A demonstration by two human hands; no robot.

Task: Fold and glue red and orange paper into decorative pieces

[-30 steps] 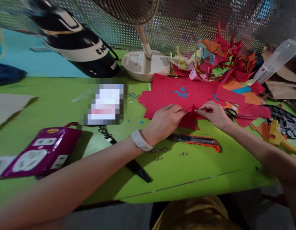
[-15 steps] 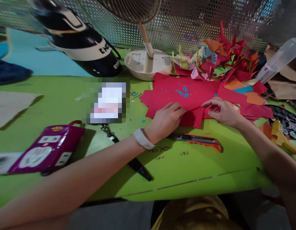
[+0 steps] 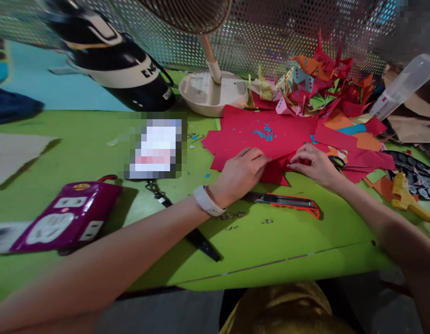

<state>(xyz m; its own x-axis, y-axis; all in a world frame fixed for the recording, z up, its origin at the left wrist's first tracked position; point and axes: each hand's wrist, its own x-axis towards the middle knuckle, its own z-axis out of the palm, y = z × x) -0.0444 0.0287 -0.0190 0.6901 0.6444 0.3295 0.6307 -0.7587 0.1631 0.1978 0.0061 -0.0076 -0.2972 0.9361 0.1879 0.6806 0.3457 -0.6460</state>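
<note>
A folded piece of red paper [image 3: 275,174] lies between my two hands on top of larger red sheets [image 3: 239,134]. My left hand [image 3: 244,172] is closed, its thumb and fingers pressed together on the paper's left end. With thumb and forefinger, my right hand [image 3: 313,164] pinches the right edge, which is lifted in a fold. A small scatter of blue paper dots [image 3: 265,133] rests on the sheet beyond my hands. Just in front of them lies an orange and black box cutter [image 3: 288,202]. Beside my right hand, scissors [image 3: 336,162] are partly covered by paper.
Folded coloured paper pieces [image 3: 312,83] are heaped at the back right, near a clear plastic bottle [image 3: 405,88]. A yellow glue gun [image 3: 403,192] lies at far right. Leftward are a fan base [image 3: 197,93], a black bottle [image 3: 131,79], a blurred-out phone [image 3: 155,146] and a purple pouch [image 3: 72,213].
My right hand let go of the red paper's edge and drew slightly right, then came back and pinched it again. My left hand stays on the paper. The view shifted slightly.
</note>
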